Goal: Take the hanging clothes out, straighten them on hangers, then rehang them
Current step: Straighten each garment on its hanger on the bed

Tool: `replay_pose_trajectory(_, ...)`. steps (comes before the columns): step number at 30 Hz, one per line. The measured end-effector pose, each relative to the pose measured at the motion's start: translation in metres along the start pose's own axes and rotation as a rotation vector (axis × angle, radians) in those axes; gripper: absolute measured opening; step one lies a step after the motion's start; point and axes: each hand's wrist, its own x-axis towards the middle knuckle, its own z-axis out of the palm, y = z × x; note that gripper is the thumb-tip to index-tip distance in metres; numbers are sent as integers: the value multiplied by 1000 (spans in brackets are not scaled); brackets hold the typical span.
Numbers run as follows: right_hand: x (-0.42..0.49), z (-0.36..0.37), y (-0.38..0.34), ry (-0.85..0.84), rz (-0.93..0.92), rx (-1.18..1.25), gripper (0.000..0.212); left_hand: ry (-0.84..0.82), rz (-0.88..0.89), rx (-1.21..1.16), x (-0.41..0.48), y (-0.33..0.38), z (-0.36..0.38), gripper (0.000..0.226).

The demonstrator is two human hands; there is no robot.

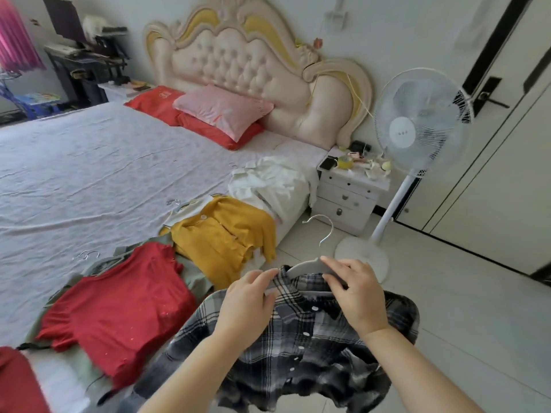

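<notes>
shirt: plaid shirt [298, 338] on hanger [307, 268], held up at the bed [89, 162] edge, beside the red top [119, 311]
left hand [247, 299]: fingers curled, pinching the collar
right hand [354, 293]: wrapped over the hanger arm, gripping it
risk: one-sided collar tug, shoulder likely slips off, shirt drops to floor
risk: free hook could snag bed clothes

We found the shirt [298, 338] checked in black, grey and white, with white buttons [313, 308], and its hanger [307, 266] pale grey. The top [125, 317] was red, the cardigan [226, 234] mustard yellow, the crumpled garment [268, 183] white, the sheet [89, 174] pale lilac. We saw a red pillow [152, 104], a pink pillow [220, 110], a cream headboard [238, 58] trimmed yellow, a white fan [417, 126].
</notes>
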Motion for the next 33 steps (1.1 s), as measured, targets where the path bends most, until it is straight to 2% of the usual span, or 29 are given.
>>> replay_pose_trajectory(5, 51, 4, 69, 23, 2, -32, 39, -72, 33, 15, 75, 19, 37, 46)
replay_pose_trajectory(17, 226, 70, 205, 12, 7, -79, 39, -117, 70, 10, 302, 7, 103, 50)
replay_pose_trajectory(23, 320, 108, 271, -8, 1, -77, 38, -107, 14, 23, 413, 4, 126, 49)
replay_pose_trajectory(33, 494, 197, 366, -105, -173, 95, 39, -16, -192, 69, 580, -13, 148, 49)
